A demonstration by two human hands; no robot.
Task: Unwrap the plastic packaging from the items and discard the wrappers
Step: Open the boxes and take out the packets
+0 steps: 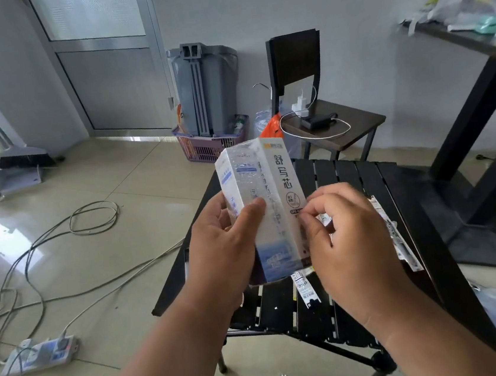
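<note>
Fingers of left hand [226, 249] grip wrapped box [268, 204]; right hand [348, 238] fingers pinch its edge, blurred; box base hidden.

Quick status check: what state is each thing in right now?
Box: still wrapped in plastic, held upright above the table.
Left hand: grips the box.
Right hand: pinches at the box's edge.
Folding table: unfolded, packets lying on it.
Power strip: on the floor, a plug in it.
Door: closed.

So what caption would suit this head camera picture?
Left hand holds a plastic-wrapped white box above a black slatted table while the right hand picks at its wrapper.
</note>
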